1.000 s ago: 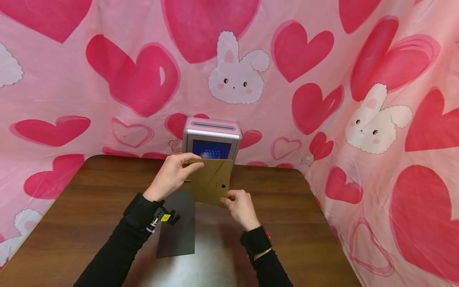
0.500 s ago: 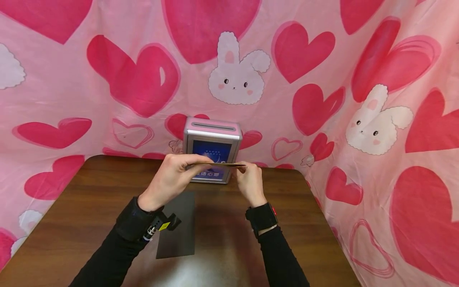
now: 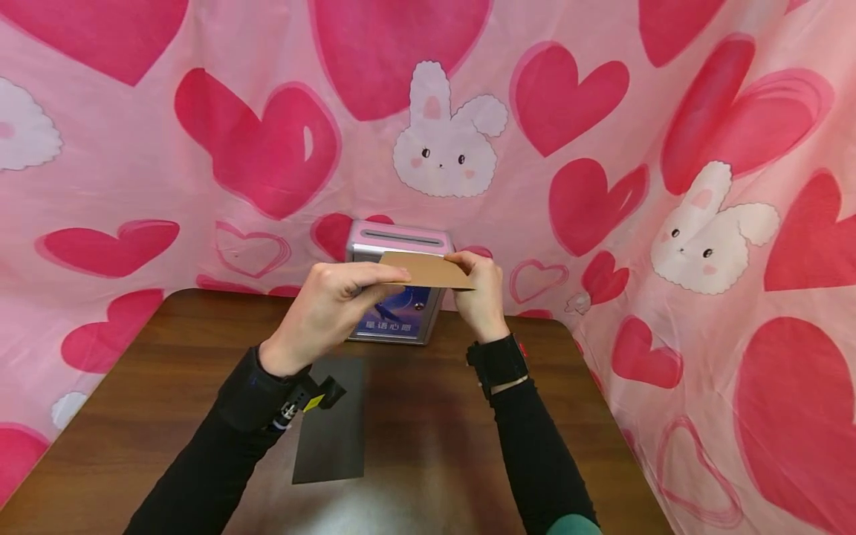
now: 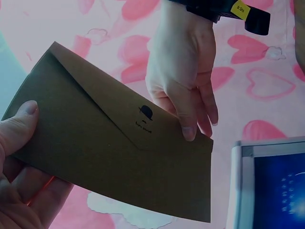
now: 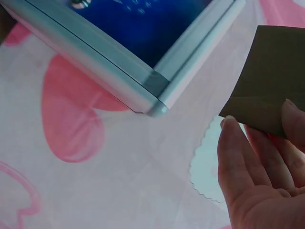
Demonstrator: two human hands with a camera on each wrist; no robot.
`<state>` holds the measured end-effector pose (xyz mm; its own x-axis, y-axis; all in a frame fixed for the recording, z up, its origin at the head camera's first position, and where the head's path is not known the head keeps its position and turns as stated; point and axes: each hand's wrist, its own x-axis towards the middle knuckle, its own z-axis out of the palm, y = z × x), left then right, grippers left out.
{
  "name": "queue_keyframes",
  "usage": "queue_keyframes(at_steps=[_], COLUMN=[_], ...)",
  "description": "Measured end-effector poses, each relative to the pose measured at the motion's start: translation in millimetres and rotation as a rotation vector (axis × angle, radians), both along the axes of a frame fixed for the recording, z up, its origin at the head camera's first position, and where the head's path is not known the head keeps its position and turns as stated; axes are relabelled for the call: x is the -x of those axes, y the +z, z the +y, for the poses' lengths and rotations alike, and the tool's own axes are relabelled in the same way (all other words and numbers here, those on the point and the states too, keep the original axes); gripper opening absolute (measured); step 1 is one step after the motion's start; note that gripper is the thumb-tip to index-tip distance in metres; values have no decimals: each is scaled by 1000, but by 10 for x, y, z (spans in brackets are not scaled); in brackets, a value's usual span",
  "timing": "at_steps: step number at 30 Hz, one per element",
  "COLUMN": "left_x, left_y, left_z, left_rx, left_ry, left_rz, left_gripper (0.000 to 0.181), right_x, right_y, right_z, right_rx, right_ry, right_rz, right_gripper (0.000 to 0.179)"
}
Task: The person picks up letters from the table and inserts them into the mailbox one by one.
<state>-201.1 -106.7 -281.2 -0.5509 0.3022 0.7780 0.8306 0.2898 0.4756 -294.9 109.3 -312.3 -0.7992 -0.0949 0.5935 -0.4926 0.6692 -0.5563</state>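
Note:
A brown kraft-paper envelope (image 3: pixel 428 270) is held up nearly flat between both hands, in front of a pink and silver slotted box (image 3: pixel 401 236). My left hand (image 3: pixel 328 312) pinches its left end, thumb on one face and fingers on the other. At the opposite end my right hand (image 3: pixel 484 297) pinches the edge between thumb and fingers. The left wrist view shows the envelope's (image 4: pixel 109 129) pointed flap, folded down, with a small black hat print on it. In the right wrist view the envelope's corner (image 5: pixel 271 76) stands apart from the box's silver frame (image 5: pixel 128 90).
The box stands at the back of a brown wooden table (image 3: pixel 535 416), its long slot (image 3: pixel 401 237) on top and a blue picture panel (image 3: pixel 394 316) in front. A dark grey sheet (image 3: pixel 331 438) lies left of centre. Pink heart-printed cloth (image 3: pixel 267 148) hangs behind.
The envelope has gone from upright to edge-on, then tilted nearly flat, and has risen toward the box's top. Both hands have moved up with it, still pinching its ends.

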Motion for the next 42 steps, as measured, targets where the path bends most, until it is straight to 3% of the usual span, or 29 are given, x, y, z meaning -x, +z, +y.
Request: queue_keyframes(at_steps=[4,10,15,20,29,37,42], left_x=[144,435,681,886,990,1057,1103], left_y=[143,358,444,451,421,462,494], left_z=[12,11,-17,-65,-100,-89,-67], left_rx=[-8,16,49,52,58,74,75], left_ry=[1,40,83,112,143,161,192], left_rz=[29,62,-7,-92,-151,-108,-125], left_gripper=[28,23,21,20,20,20,19], right_x=[116,325,482,642,797,857,890], right_y=[108,175,143,93,64,127,147], right_z=[-26,-76,-89,-125,-167,-172,-159], right_rx=[-17,-71,-144,-144,-198,-248,-298], right_ry=[-16,-22,-19,-18,-16,35,67], right_rz=[33,-9,-9,-49,-131,-171,-180], right_gripper=[15,18,18,16,17,17,15])
